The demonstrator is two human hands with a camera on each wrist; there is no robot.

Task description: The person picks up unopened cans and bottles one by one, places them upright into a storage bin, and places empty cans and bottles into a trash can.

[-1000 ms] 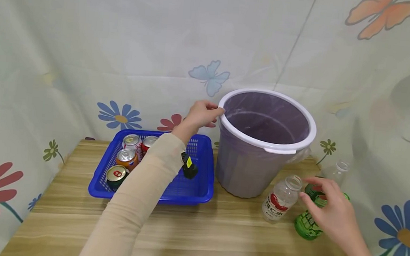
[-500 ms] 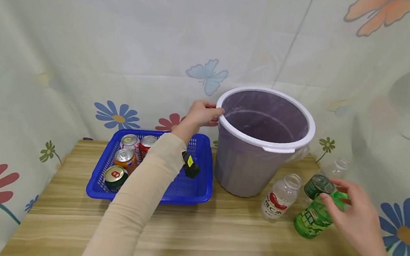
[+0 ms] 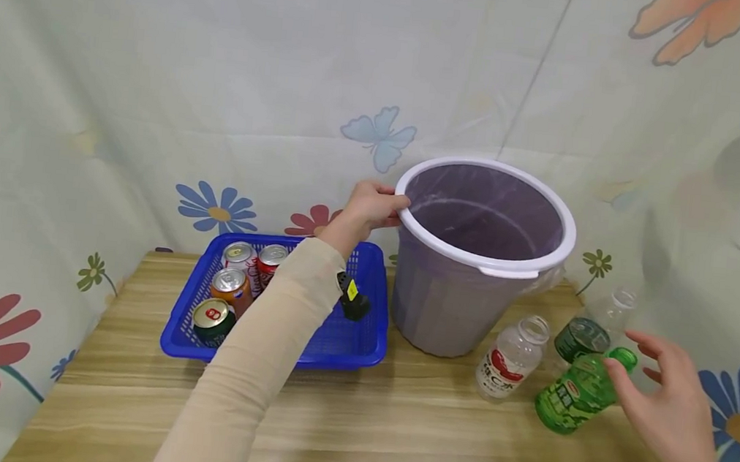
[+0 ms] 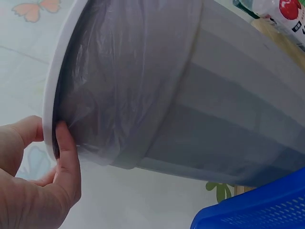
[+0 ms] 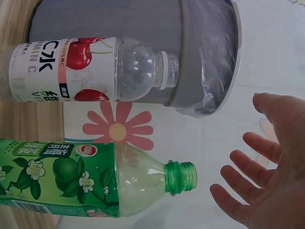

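Observation:
My left hand [image 3: 372, 211] pinches the white rim of a grey trash bin [image 3: 446, 304], thumb on one side and fingers on the other, as the left wrist view shows. A clear plastic bag lines the bin and folds over its rim. My right hand [image 3: 668, 404] is beside the neck of a green plastic bottle [image 3: 576, 396], its fingers spread and holding nothing. In the right wrist view a gap shows between these fingers and the bottle's uncapped mouth. Left of it stands a clear bottle with a cherry label [image 3: 509, 360], also without a cap.
Another clear bottle with a dark green label [image 3: 589, 331] stands behind the green one, near the wall sheet. A blue plastic basket [image 3: 370, 334] left of the bin holds several drink cans [image 3: 230, 285]; my left forearm crosses over it. A flower-printed sheet [image 3: 290, 92] surrounds the wooden table [image 3: 391, 438].
My right hand has moved right, from over the green bottle's top to its right side. The left hand stays on the bin's rim.

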